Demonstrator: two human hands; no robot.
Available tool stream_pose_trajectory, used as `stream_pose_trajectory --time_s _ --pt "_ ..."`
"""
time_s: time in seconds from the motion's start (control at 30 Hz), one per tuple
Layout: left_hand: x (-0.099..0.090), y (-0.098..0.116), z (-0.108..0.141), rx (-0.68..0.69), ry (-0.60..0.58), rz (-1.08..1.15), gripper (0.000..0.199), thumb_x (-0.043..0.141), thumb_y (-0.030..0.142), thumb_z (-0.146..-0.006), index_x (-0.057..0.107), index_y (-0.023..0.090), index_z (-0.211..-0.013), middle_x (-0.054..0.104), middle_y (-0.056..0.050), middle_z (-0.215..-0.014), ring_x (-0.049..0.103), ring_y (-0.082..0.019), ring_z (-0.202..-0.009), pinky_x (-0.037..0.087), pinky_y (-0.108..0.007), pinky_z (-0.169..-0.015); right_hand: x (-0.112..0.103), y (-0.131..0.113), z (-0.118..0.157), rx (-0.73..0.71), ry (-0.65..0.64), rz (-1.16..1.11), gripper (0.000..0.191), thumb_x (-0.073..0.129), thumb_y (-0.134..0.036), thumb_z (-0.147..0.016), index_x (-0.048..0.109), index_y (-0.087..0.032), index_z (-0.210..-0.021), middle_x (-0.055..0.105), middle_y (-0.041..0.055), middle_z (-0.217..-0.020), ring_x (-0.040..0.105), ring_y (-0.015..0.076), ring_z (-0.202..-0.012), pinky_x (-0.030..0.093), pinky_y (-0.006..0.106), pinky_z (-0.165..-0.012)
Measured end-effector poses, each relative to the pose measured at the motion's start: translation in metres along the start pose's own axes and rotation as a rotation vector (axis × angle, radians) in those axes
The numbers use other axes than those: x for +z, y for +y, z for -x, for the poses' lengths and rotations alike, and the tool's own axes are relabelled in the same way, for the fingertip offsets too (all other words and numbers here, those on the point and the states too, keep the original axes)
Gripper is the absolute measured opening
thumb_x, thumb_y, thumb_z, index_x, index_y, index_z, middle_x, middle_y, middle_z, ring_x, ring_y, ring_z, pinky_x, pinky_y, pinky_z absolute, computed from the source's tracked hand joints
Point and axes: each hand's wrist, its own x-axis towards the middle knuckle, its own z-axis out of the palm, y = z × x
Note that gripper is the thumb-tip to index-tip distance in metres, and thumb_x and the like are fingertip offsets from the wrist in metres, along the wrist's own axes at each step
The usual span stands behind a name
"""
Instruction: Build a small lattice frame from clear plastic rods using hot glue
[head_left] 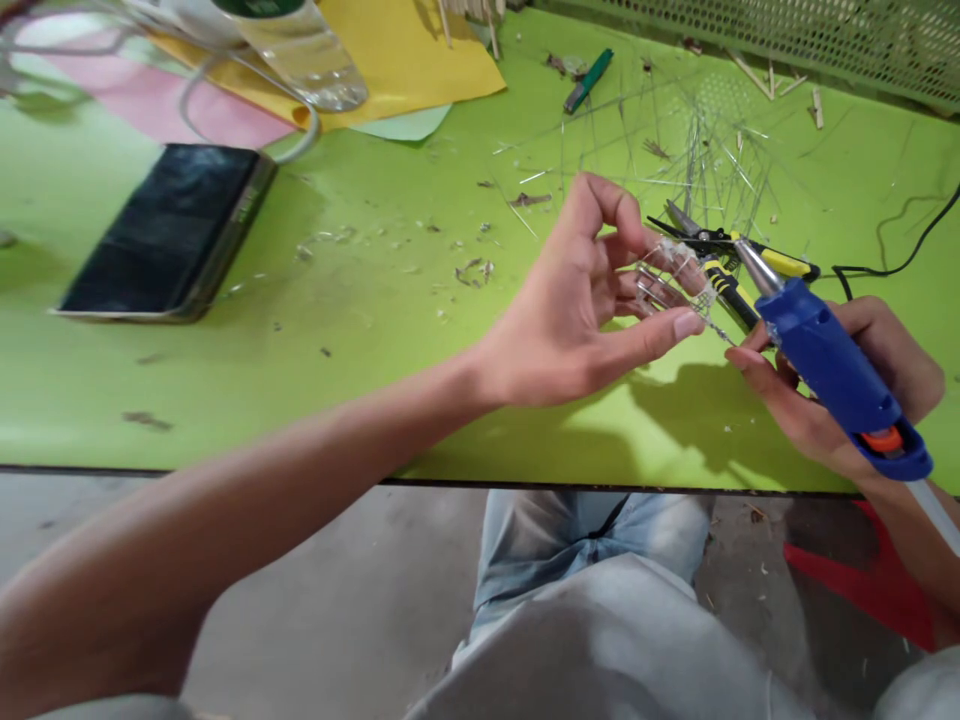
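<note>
A small openwork wire piece (679,275) is held above the green table by my left hand (581,300), its thumb along the lower edge and its fingers curled around the far side. A thin stem runs from the piece to the pinched thumb and finger of my right hand (810,400). The blue glue gun (840,370) lies over my right hand, its metal nozzle pointing up and left, close to the wire piece. Part of my right hand is hidden behind the gun's body. Pliers with black and yellow handles (784,262) lie on the table behind the piece.
Thin wires (697,170) and a green cutter (589,80) lie toward the back. A phone (161,230) is at the left, with a clear bottle (307,55) on coloured paper (420,60). A perforated green rack (840,45) borders the back right. The table's front edge (420,484) crosses below my hands.
</note>
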Motion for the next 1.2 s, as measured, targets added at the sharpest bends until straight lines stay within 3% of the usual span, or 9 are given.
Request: stream_pose_trajectory --time_s 0.17,0.27,0.37,0.43,0.47,0.63,0.8,1.0,1.2 --pt "-0.014 0.004 -0.016 0.024 0.052 0.147 0.052 0.093 0.051 -0.093 0.049 0.025 -0.105 0.078 -0.009 -0.123 0.077 -0.022 -0.108 0.064 -0.037 -0.089 0.008 0.0 -0.008 -0.126 0.11 0.084 0.027 0.098 -0.038 -0.091 0.075 -0.025 -0.086 0.083 -0.0021 -0.077 0.072 0.0162 -0.061 0.06 0.032 -0.059" --pt "-0.032 0.027 -0.019 -0.235 0.196 -0.088 0.03 0.065 0.047 -0.105 0.057 0.023 -0.089 0.078 -0.008 -0.116 0.073 -0.025 -0.112 0.059 -0.045 -0.103 0.007 0.012 -0.012 -0.225 0.209 0.126 0.036 0.106 -0.039 -0.081 0.074 -0.025 -0.088 0.079 -0.0041 -0.071 0.066 0.0146 -0.055 0.057 0.03 -0.054" --pt "-0.059 0.053 -0.003 -0.505 -0.127 -0.58 0.024 0.066 0.044 -0.094 0.07 0.022 -0.084 0.073 -0.005 -0.086 0.068 -0.024 -0.088 0.053 -0.041 -0.089 0.005 0.022 -0.013 -0.251 0.238 0.122 0.035 0.103 -0.043 -0.083 0.075 -0.025 -0.091 0.082 -0.0022 -0.077 0.067 0.0149 -0.057 0.06 0.033 -0.059" --pt "-0.075 0.065 0.017 -0.69 -0.371 -0.749 0.031 0.062 0.048 -0.096 0.08 0.022 -0.092 0.08 -0.006 -0.091 0.073 -0.026 -0.089 0.053 -0.038 -0.086 0.004 0.025 -0.012 -0.195 0.19 0.135 0.032 0.1 -0.047 -0.087 0.077 -0.024 -0.093 0.083 0.0002 -0.08 0.071 0.0167 -0.061 0.063 0.035 -0.065" --pt "-0.082 0.068 0.029 -0.726 -0.395 -0.833 0.034 0.059 0.048 -0.097 0.081 0.023 -0.095 0.083 -0.006 -0.096 0.075 -0.027 -0.093 0.053 -0.037 -0.089 0.004 0.025 -0.011 -0.173 0.182 0.136 0.032 0.099 -0.048 -0.088 0.078 -0.024 -0.092 0.082 0.0005 -0.079 0.072 0.0172 -0.062 0.063 0.036 -0.066" --pt "-0.103 0.066 0.073 -0.64 -0.291 -1.152 0.036 0.053 0.043 -0.098 0.085 0.027 -0.098 0.086 -0.005 -0.108 0.078 -0.028 -0.101 0.052 -0.036 -0.104 0.005 0.026 -0.012 -0.19 0.208 0.103 0.028 0.099 -0.044 -0.089 0.078 -0.025 -0.092 0.081 -0.0001 -0.079 0.077 0.0185 -0.068 0.066 0.035 -0.073" --pt "-0.119 0.069 0.088 -0.658 -0.262 -1.274 0.045 0.044 0.041 -0.104 0.086 0.026 -0.1 0.088 -0.004 -0.11 0.075 -0.024 -0.096 0.048 -0.034 -0.103 0.009 0.029 -0.019 -0.354 0.245 0.024 0.031 0.103 -0.035 -0.085 0.074 -0.024 -0.091 0.082 -0.0004 -0.078 0.074 0.0156 -0.062 0.063 0.029 -0.063" --pt "-0.157 0.085 0.109 -0.815 -0.306 -1.468 0.047 0.042 0.042 -0.106 0.084 0.022 -0.11 0.088 -0.009 -0.115 0.073 -0.029 -0.103 0.047 -0.036 -0.093 0.008 0.029 -0.02 -0.377 0.249 0.03 0.036 0.103 -0.038 -0.084 0.071 -0.025 -0.093 0.084 -0.0019 -0.077 0.075 0.0159 -0.061 0.062 0.028 -0.06" --pt "-0.185 0.094 0.145 -0.717 -0.369 -1.732 0.042 0.04 0.03 -0.095 0.08 0.018 -0.1 0.079 -0.015 -0.105 0.071 -0.033 -0.105 0.049 -0.04 -0.094 0.007 0.031 -0.019 -0.318 0.244 0.044 0.038 0.104 -0.05 -0.086 0.074 -0.027 -0.092 0.08 -0.0025 -0.076 0.074 0.0183 -0.06 0.062 0.033 -0.059"
